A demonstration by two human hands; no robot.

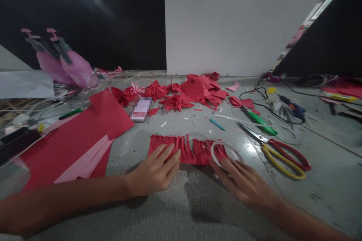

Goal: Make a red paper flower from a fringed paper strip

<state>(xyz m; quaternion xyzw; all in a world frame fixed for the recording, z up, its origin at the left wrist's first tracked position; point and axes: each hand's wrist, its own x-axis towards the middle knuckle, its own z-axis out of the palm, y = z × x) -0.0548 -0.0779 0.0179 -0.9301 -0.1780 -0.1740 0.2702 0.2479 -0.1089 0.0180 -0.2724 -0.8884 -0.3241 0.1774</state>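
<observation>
In front of me on the grey surface lies a strip of red paper (185, 151) cut into a fringe along its far edge. My left hand (155, 169) rests on the strip's left part, fingers stretched out and slightly apart. At the right end, my right hand (243, 180) grips a roll of clear tape (214, 152), tilted and touching or just above the paper. The thumb side is partly hidden and a little blurred. Scissors with one red and one yellow handle (283, 162) lie to the right of that hand, blades part-way open.
Red sheets (70, 139) with pink strips (85, 160) on them lie at left. Beyond are a blurred-out phone (141, 109), red fringed paper flowers (155, 90) and a red paper pile (200, 88). A green cutter (261, 123) and a corded blue glue gun (294, 107) lie at right.
</observation>
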